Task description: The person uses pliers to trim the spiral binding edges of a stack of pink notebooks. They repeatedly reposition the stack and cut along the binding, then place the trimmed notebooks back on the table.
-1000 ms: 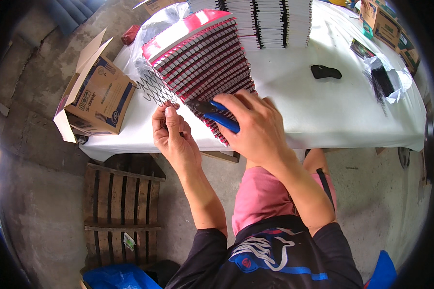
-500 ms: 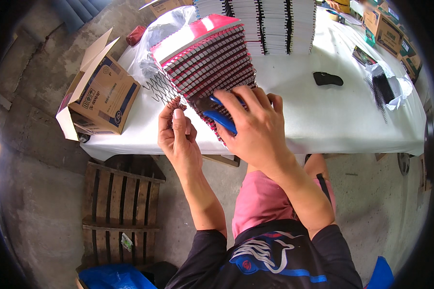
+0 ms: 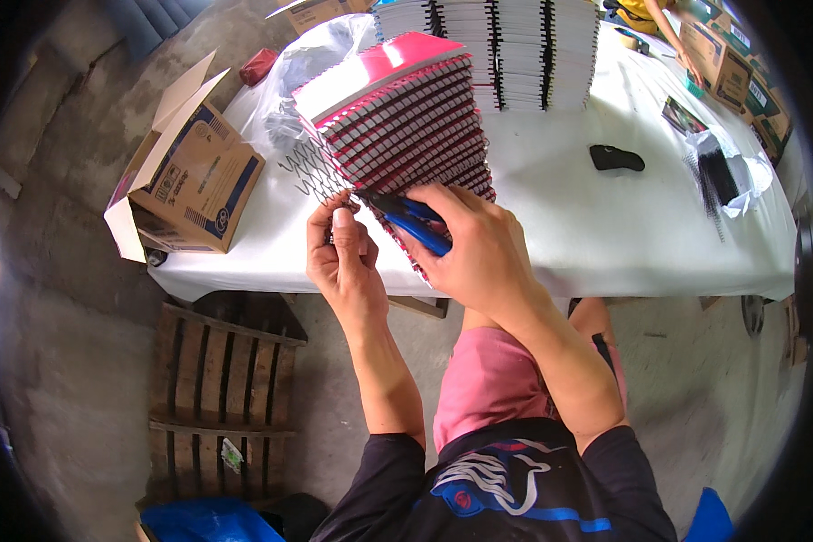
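A tall stack of spiral-bound notebooks (image 3: 406,126) with pinkish-red covers stands at the table's front edge, its dark coil spines toward me. From the stack's left side, several loose coil ends (image 3: 305,172) stick out. My left hand (image 3: 345,271) is closed at the lower left corner, thumb and forefinger pinching the end of a dark binding coil (image 3: 343,203). Wrapped in my right hand (image 3: 492,257) is a pair of blue-handled pliers (image 3: 425,233). Their dark jaws point left and reach the coil end beside my left fingertips; whether the jaws touch it I cannot tell.
Behind stand taller stacks of bound books (image 3: 515,54). An open cardboard box (image 3: 199,181) sits at the left, near a clear plastic bag (image 3: 307,72). On the right lie a black object (image 3: 616,158) and black coils in white wrapping (image 3: 718,172). Another person's arm (image 3: 677,41) shows at the far right.
The pliers have swung leftward, and their jaws now meet the coil end at my left fingers. At the far right, another person's arm has come into view.
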`<act>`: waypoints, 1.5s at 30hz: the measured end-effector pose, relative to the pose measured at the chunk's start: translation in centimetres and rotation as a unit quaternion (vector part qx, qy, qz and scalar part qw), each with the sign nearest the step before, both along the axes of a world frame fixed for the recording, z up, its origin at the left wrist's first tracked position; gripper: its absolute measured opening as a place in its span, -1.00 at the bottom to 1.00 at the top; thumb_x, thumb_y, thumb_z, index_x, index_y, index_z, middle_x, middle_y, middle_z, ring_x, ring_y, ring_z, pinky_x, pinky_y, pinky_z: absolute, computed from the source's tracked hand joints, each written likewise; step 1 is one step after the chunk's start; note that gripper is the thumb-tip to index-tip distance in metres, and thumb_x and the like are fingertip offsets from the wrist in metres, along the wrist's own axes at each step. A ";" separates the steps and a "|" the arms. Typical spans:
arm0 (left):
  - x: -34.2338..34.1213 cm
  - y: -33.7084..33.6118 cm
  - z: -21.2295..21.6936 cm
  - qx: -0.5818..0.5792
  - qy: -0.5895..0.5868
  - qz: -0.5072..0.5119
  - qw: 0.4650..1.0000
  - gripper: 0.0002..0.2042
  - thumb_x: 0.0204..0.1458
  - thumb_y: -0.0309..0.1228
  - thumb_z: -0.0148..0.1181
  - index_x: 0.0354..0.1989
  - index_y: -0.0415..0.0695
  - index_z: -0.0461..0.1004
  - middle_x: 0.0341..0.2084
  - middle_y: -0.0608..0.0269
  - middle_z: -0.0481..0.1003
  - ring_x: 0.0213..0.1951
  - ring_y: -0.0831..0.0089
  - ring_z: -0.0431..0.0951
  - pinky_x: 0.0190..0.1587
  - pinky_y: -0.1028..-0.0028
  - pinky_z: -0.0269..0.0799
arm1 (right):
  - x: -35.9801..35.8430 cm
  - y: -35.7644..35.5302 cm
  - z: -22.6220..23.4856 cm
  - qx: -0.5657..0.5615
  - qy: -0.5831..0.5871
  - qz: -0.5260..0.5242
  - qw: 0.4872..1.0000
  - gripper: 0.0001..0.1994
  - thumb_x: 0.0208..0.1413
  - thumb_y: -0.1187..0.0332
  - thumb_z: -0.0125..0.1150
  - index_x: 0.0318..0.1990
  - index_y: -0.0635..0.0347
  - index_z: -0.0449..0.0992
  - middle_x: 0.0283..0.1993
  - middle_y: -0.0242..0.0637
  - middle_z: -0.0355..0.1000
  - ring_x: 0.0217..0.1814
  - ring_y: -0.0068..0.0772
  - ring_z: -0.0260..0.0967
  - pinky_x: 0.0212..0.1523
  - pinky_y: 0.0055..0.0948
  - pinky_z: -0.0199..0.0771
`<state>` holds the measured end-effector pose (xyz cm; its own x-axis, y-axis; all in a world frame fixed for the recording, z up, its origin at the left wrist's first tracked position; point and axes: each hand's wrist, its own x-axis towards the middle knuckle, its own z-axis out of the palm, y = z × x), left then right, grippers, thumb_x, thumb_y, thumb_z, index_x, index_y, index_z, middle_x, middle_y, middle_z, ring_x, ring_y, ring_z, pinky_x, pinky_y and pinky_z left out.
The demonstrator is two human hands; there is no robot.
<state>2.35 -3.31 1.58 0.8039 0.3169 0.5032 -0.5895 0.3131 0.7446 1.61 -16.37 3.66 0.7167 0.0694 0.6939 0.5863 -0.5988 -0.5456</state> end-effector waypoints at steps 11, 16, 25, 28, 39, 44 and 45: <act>1.2 6.3 -0.2 -0.177 -0.021 0.027 0.984 -0.79 0.16 -0.42 -0.10 -0.11 -0.25 0.33 -0.36 0.27 0.28 -0.53 0.68 0.18 -0.60 0.71 0.09 | 1.0 -7.9 -5.5 -0.006 0.024 -0.041 0.999 -0.64 -0.10 0.32 0.33 -0.10 0.18 0.47 -0.29 -0.21 0.44 -0.24 -0.17 0.38 -0.14 -0.25 0.33; 7.3 8.6 0.0 -0.299 -0.115 -0.061 0.945 -0.81 0.15 -0.40 -0.10 -0.15 -0.22 0.32 -0.38 0.24 0.28 -0.50 0.57 0.20 -0.59 0.65 0.14 | 3.0 -12.6 -12.9 0.012 0.063 -0.142 0.988 -0.61 -0.08 0.27 0.32 -0.10 0.24 0.45 -0.29 -0.12 0.42 -0.26 -0.15 0.37 -0.20 -0.27 0.32; 28.7 12.6 6.3 -0.002 -0.132 0.155 0.979 -0.74 0.10 -0.38 -0.03 -0.03 -0.13 0.35 -0.25 0.21 0.36 -0.28 0.50 0.35 -0.22 0.52 0.28 | 3.0 -12.1 -12.5 -0.026 0.103 -0.140 0.984 -0.61 -0.11 0.22 0.35 -0.16 0.27 0.46 -0.30 -0.13 0.44 -0.31 -0.09 0.40 -0.26 -0.26 0.38; 36.8 17.0 4.5 0.118 0.075 0.232 0.963 -0.47 -0.01 -0.22 0.10 0.17 -0.10 0.24 0.09 0.03 0.22 0.12 0.26 0.23 0.14 0.30 0.13 | 3.7 -11.7 -12.4 -0.003 0.113 -0.107 0.988 -0.62 -0.10 0.24 0.35 -0.17 0.28 0.46 -0.32 -0.10 0.43 -0.33 -0.09 0.40 -0.29 -0.29 0.42; 27.4 12.7 6.5 0.011 0.040 0.030 0.999 -0.46 0.08 0.00 0.00 0.14 -0.08 0.27 0.04 0.18 0.29 0.07 0.35 0.32 0.03 0.37 0.24 | 3.4 -12.0 -12.3 0.004 0.115 -0.122 0.986 -0.66 -0.08 0.31 0.31 -0.15 0.25 0.46 -0.30 -0.10 0.43 -0.31 -0.10 0.40 -0.25 -0.30 0.40; 17.3 11.3 5.9 0.024 -0.049 -0.078 0.995 -0.57 0.17 -0.11 -0.09 0.03 -0.20 0.34 -0.23 0.24 0.39 -0.28 0.50 0.40 -0.21 0.50 0.30 | 3.3 -11.9 -12.2 0.011 0.096 -0.110 0.989 -0.67 -0.06 0.32 0.30 -0.13 0.26 0.46 -0.27 -0.12 0.44 -0.30 -0.11 0.41 -0.23 -0.30 0.40; 15.0 10.4 5.4 0.045 -0.069 -0.074 0.994 -0.51 0.14 -0.06 -0.06 0.06 -0.24 0.30 -0.27 0.22 0.38 -0.33 0.51 0.37 -0.23 0.50 0.29 | 3.3 -12.0 -12.4 0.012 0.095 -0.106 0.990 -0.67 -0.06 0.32 0.30 -0.12 0.25 0.46 -0.27 -0.13 0.45 -0.29 -0.12 0.41 -0.21 -0.30 0.39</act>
<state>17.33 7.13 6.97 0.7597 0.1491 0.6329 -0.6406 0.3385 0.6892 4.92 -28.35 -8.77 0.8315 -0.1118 0.5442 0.3335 -0.6830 -0.6498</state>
